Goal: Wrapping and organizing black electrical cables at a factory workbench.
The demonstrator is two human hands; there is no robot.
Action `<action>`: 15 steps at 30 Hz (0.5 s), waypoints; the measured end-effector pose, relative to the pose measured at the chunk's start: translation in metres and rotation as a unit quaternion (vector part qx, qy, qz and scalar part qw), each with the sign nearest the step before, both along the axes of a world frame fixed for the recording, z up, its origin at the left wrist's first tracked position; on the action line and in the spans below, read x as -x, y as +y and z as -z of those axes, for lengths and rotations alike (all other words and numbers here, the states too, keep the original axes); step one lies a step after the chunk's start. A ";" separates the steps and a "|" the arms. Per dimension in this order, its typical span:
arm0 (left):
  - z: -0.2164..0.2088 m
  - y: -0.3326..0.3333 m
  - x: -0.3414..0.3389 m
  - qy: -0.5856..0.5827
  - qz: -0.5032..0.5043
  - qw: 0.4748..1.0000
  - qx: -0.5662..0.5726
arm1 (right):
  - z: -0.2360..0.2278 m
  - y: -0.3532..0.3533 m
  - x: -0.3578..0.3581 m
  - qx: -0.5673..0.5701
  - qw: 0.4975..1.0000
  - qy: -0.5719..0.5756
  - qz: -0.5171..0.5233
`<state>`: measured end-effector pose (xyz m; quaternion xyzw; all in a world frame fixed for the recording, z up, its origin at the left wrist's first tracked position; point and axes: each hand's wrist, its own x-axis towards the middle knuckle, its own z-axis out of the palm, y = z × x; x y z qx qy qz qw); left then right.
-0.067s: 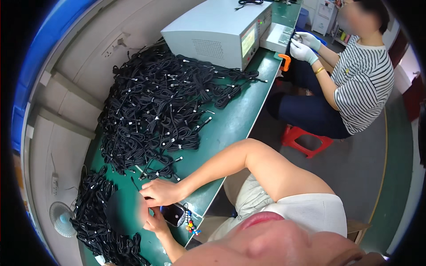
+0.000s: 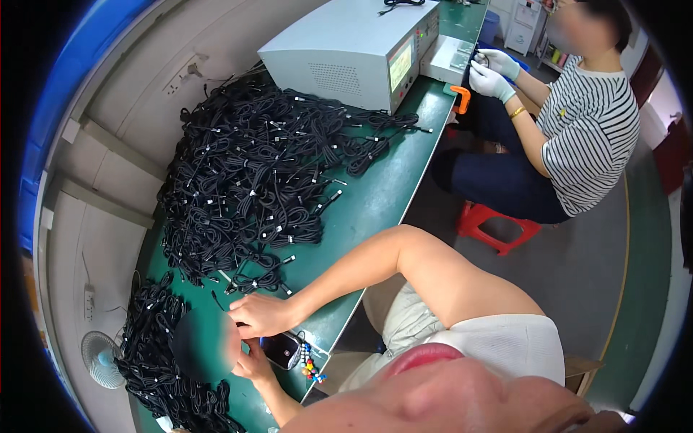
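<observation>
My right hand (image 2: 261, 315) is closed, its fingers bent in a pinch over the green bench. A thin black cable (image 2: 216, 299) sticks out beyond its fingertips. Just below, close to it, my left hand (image 2: 251, 362) is also closed with curled fingers. A dark, blurred round patch covers the fingertips of both hands, so what the left one grips is hidden. Beside the hands lies a phone (image 2: 280, 351) with a dark screen, a colourful beaded strap (image 2: 310, 363) attached. A smaller pile of coiled black cables (image 2: 148, 321) lies on the far side of the hands.
A large heap of black cables (image 2: 245, 180) with metal plugs covers the bench (image 2: 393, 206). Behind it stands a grey test instrument (image 2: 339, 61). An orange clamp (image 2: 460, 99) grips the bench edge. A co-worker in white gloves (image 2: 493, 79) sits on a red stool (image 2: 498, 227). A fan (image 2: 101, 359) stands by the wall.
</observation>
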<state>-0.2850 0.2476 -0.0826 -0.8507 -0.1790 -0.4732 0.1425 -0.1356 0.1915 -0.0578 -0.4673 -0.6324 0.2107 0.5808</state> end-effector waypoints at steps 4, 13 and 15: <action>-0.001 0.003 -0.006 -0.005 0.020 1.000 0.016 | 0.014 0.013 -0.004 -0.017 0.998 0.057 0.011; -0.017 -0.006 -0.001 -0.031 0.025 0.997 0.072 | 0.009 0.005 0.009 0.165 0.935 0.274 -0.155; -0.009 -0.005 -0.005 -0.066 0.066 0.994 0.059 | 0.006 0.009 -0.001 0.289 0.869 0.328 -0.234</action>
